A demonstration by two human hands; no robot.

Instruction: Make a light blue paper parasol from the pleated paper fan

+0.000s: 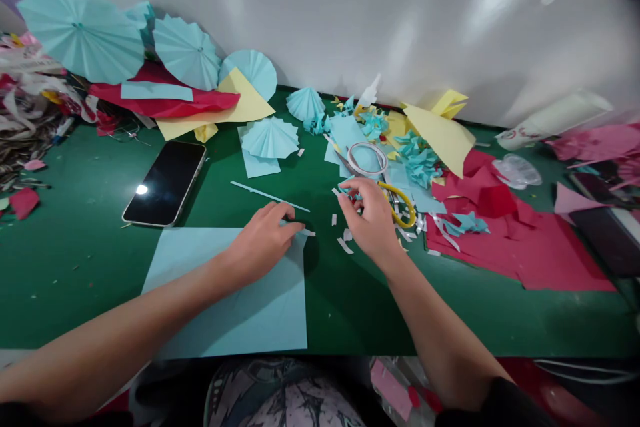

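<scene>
My left hand (pixel 267 237) rests over the upper right corner of a light blue paper sheet (pixel 270 320). Its thumb and forefinger are closed on a small light blue piece with a whitish end (pixel 310 233), mostly hidden by the fingers. To the right, my right hand (pixel 370 220) hovers with thumb and forefinger pinched at a tiny whitish strip (pixel 336 193). Behind that hand lie scissors with yellow handles (pixel 411 213) and a roll of tape (pixel 351 155). A thin blue paper strip (pixel 250 189) lies beyond my left hand.
A phone (pixel 167 183) lies to the left. Pleated blue paper fans (pixel 270 138) and yellow paper (pixel 443 137) line the wall side. Red sheets (pixel 560 250) cover the right, with a glue bottle (pixel 369 95) at the back. White scraps (pixel 345 245) lie between my hands.
</scene>
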